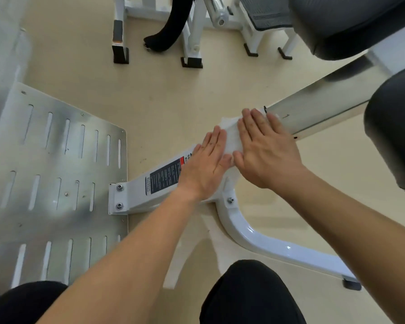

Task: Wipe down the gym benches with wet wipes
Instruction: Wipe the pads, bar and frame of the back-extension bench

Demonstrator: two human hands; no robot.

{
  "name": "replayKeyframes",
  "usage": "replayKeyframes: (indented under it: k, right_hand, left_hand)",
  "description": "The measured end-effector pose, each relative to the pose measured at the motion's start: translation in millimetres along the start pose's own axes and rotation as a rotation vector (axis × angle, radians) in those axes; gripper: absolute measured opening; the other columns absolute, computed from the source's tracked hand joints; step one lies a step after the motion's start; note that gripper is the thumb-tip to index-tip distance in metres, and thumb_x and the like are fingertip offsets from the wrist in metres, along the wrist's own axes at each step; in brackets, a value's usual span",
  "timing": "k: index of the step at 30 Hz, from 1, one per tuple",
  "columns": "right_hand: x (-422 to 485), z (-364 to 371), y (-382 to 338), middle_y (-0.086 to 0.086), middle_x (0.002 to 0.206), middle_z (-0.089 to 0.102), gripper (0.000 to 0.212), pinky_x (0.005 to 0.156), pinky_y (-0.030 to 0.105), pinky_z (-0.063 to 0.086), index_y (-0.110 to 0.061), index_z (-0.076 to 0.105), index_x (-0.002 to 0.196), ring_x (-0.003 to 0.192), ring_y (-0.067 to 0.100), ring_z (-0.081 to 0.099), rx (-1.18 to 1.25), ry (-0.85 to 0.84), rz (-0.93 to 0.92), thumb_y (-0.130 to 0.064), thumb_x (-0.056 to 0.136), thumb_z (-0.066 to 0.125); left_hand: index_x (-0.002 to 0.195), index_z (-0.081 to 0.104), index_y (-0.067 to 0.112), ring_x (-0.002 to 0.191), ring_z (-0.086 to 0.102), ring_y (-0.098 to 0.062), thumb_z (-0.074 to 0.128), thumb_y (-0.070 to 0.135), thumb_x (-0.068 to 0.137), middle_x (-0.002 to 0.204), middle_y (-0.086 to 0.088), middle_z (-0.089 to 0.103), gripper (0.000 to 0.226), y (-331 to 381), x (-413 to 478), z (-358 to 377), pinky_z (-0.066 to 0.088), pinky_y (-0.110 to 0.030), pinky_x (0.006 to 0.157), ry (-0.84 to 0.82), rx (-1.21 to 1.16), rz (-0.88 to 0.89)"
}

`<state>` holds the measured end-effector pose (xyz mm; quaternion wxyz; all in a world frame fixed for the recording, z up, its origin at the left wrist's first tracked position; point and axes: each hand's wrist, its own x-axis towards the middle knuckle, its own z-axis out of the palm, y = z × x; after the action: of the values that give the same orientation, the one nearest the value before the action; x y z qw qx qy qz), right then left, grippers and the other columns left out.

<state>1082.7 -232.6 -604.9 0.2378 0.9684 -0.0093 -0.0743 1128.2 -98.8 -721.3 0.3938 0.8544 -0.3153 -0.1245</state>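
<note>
While the beige floor (pixel 173 101) filled most of the view, a slotted steel plate (pixel 56 171) lay across the left side. A white beam (pixel 313 113) met its edge and ran up to the right. Two dark pads sat on the right, one (pixel 393 141) beside the beam's far end and another (pixel 351 22) in the top corner. A curved white leg (pixel 267 242) branched from the beam toward the lower right. The person's black-clad knee (pixel 250 293) showed at the bottom edge, and both bare arms reached forward.

The right hand (pixel 264 150) lay flat, fingers straight and close together, pressing on the wipe (pixel 229 136). The wipe was spread over the top of the beam about midway along. The left hand (pixel 206 164) was just as flat, with its fingertips on the wipe's near edge and its thumb just beside the right thumb. A black and red label (pixel 164 176) on the beam ran partly under the left hand. Two bolts (pixel 119 187) held the beam's bracket at the plate.
</note>
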Motion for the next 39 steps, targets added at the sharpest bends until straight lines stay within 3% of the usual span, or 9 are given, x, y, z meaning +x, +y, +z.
replayKeyframes:
  k: [8, 11, 14, 16, 18, 22, 29, 35, 39]
  right_hand:
    - [13, 20, -43, 0.012, 0.166, -0.016, 0.073, 0.125, 0.045, -0.002, -0.008, -0.008, 0.159, 0.155, 0.025, -0.012, -0.115, -0.125, -0.314, -0.050, 0.102, 0.011]
    - [-9, 29, -51, 0.014, 0.166, -0.015, 0.073, 0.125, 0.047, -0.001, -0.006, -0.008, 0.158, 0.155, 0.028, -0.010, -0.130, -0.120, -0.363, -0.048, 0.103, 0.015]
    - [-24, 40, -49, 0.021, 0.165, 0.017, 0.063, 0.123, 0.049, 0.017, -0.003, 0.022, 0.157, 0.153, 0.034, 0.018, -0.074, 0.002, -0.395, -0.030, 0.101, 0.027]
    - [-28, 53, -47, 0.021, 0.148, 0.050, 0.054, 0.113, 0.048, 0.034, -0.001, 0.055, 0.139, 0.138, 0.035, 0.047, 0.012, 0.231, -0.394, -0.014, 0.095, 0.027]
    - [-25, 66, -48, 0.018, 0.134, 0.063, 0.048, 0.106, 0.046, 0.039, -0.002, 0.067, 0.122, 0.125, 0.033, 0.059, 0.081, 0.424, -0.387, -0.005, 0.097, 0.025]
    - [-11, 77, -77, 0.007, 0.105, 0.074, 0.027, 0.087, 0.039, 0.046, -0.012, 0.072, 0.094, 0.102, 0.028, 0.068, 0.210, 0.630, -0.329, -0.002, 0.093, 0.047]
    - [-17, 77, -112, -0.003, 0.095, 0.075, 0.024, 0.069, 0.037, 0.043, -0.019, 0.072, 0.088, 0.083, 0.028, 0.064, 0.445, 0.516, -0.243, 0.000, 0.073, 0.069]
    - [-42, 99, -150, 0.000, 0.089, 0.061, 0.014, 0.065, 0.034, 0.035, -0.026, 0.078, 0.089, 0.077, 0.029, 0.055, 0.634, 0.321, -0.114, -0.015, 0.081, 0.078]
    - [-43, 142, -160, -0.010, 0.091, 0.063, 0.015, 0.071, 0.034, 0.051, -0.027, 0.076, 0.105, 0.076, 0.012, 0.062, 1.130, -0.022, 0.041, -0.023, 0.093, 0.068]
  left_hand:
    - [0.157, -0.006, 0.028, 0.153, -0.011, -0.004, 0.003, 0.057, 0.097, 0.166, 0.011, -0.012, 0.068, -55, -62, 20, 0.004, -0.033, 0.126, 0.030, 0.086, -0.096]
    - [0.159, 0.006, 0.024, 0.153, -0.004, -0.004, 0.011, 0.053, 0.101, 0.167, 0.011, -0.002, 0.065, -52, -79, 28, 0.013, -0.033, 0.126, 0.103, 0.088, -0.109]
    - [0.156, 0.033, 0.023, 0.150, 0.023, -0.006, 0.026, 0.052, 0.101, 0.163, 0.008, 0.023, 0.062, -40, -77, 27, 0.030, -0.025, 0.116, 0.215, 0.119, -0.158]
    - [0.139, 0.059, 0.021, 0.131, 0.055, -0.011, 0.049, 0.043, 0.099, 0.147, 0.002, 0.053, 0.047, -37, -73, 22, 0.051, -0.029, 0.097, 0.373, 0.166, -0.093]
    - [0.115, 0.074, 0.019, 0.100, 0.073, -0.016, 0.073, 0.028, 0.088, 0.119, 0.001, 0.073, 0.029, -45, -67, 16, 0.062, -0.033, 0.073, 0.501, 0.201, -0.006]
    - [0.082, 0.074, 0.017, 0.060, 0.064, -0.022, 0.084, 0.017, 0.076, 0.073, 0.003, 0.069, 0.011, -56, -57, -2, 0.050, -0.028, 0.050, 0.440, 0.241, 0.064]
    - [0.084, 0.073, 0.031, 0.069, 0.057, 0.003, 0.080, 0.034, 0.081, 0.067, 0.026, 0.059, 0.008, -66, -91, -51, 0.038, -0.013, 0.064, 0.056, 0.028, -0.216]
    - [0.077, 0.073, 0.034, 0.065, 0.054, -0.001, 0.086, 0.029, 0.076, 0.082, 0.012, 0.064, 0.014, -81, -126, -24, 0.042, -0.017, 0.066, 0.186, -0.270, -0.383]
    - [0.075, 0.071, 0.033, 0.059, 0.057, -0.003, 0.083, 0.020, 0.081, 0.077, 0.008, 0.069, 0.019, -97, -126, 20, 0.047, -0.019, 0.061, 0.234, -0.429, -0.521]
